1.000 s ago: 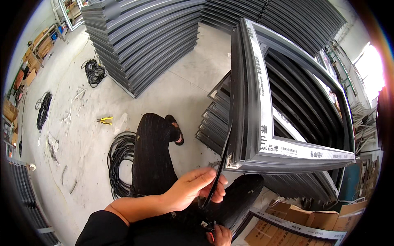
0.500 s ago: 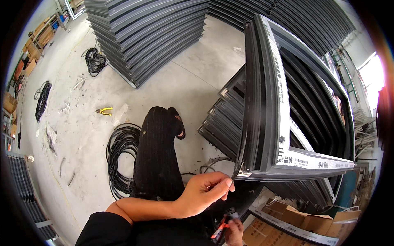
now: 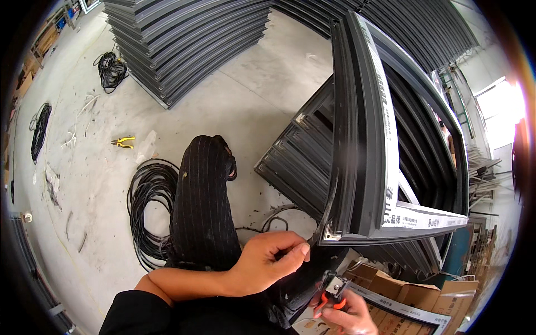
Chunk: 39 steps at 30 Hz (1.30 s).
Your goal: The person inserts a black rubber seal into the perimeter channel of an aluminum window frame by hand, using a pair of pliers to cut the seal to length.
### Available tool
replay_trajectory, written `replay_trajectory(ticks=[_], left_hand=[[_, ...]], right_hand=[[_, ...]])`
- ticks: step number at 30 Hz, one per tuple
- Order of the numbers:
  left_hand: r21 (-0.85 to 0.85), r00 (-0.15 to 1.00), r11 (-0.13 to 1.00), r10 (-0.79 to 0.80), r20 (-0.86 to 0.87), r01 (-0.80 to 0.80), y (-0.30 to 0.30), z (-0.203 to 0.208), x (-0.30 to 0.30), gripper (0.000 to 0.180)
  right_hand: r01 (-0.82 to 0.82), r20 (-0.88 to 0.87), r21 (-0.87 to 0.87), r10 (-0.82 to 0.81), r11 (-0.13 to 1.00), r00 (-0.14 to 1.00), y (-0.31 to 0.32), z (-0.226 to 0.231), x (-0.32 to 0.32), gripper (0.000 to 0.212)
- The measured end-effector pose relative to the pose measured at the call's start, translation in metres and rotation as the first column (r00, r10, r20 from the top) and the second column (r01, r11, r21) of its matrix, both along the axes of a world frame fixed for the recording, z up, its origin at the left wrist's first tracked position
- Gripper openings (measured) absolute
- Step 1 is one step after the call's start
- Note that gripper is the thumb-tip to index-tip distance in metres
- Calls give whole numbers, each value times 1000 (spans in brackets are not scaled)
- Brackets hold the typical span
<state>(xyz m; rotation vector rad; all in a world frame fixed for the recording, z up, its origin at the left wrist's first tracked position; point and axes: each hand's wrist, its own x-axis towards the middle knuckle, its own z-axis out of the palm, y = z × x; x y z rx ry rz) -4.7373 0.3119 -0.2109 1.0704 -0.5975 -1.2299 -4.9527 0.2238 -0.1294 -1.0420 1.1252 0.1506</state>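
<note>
My left hand [image 3: 271, 262] is closed in a pinch on the end of a thin black rubber strip [image 3: 319, 231]. The strip runs up along the near edge of a dark grey metal frame [image 3: 363, 139], beside its lower corner. Lower right, my right hand [image 3: 354, 315] grips a hand cutter [image 3: 335, 287] with orange handles and a metal blade plate. The cutter's head points up, just below the frame's corner and apart from the strip. White printed tape covers part of the frame, which rests tilted on a stack of similar frames [image 3: 296, 159].
A coil of black strip [image 3: 137, 195] lies on the floor beside my leg. Yellow-handled pliers [image 3: 124, 142] lie farther left. Tall stacks of grey frames [image 3: 184, 44] stand ahead. Open cardboard boxes [image 3: 413, 296] are at the lower right.
My right hand has come up and to the right, bringing the cutter more fully into sight. The left hand keeps its pinch on the strip. The view has shifted slightly.
</note>
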Motion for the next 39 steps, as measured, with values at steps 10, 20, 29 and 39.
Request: replay_trajectory(ticks=[10, 20, 29, 39], left_hand=[[-161, 961, 984, 115, 253, -76, -3, 6, 8, 16], [-296, 723, 951, 262, 639, -83, -8, 0, 14, 8], [-335, 698, 941, 269, 664, -45, -9, -3, 18, 11], [-198, 770, 980, 134, 624, -10, -8, 3, 24, 9]], right_hand=[[-610, -237, -534, 589, 585, 773, -42, 37, 78, 23], [-681, -371, -666, 657, 304, 657, -43, 37, 86, 31], [-649, -461, -758, 655, 61, 599, -45, 33, 87, 38], [-601, -578, -793, 431, -97, 693, -35, -17, 19, 34]])
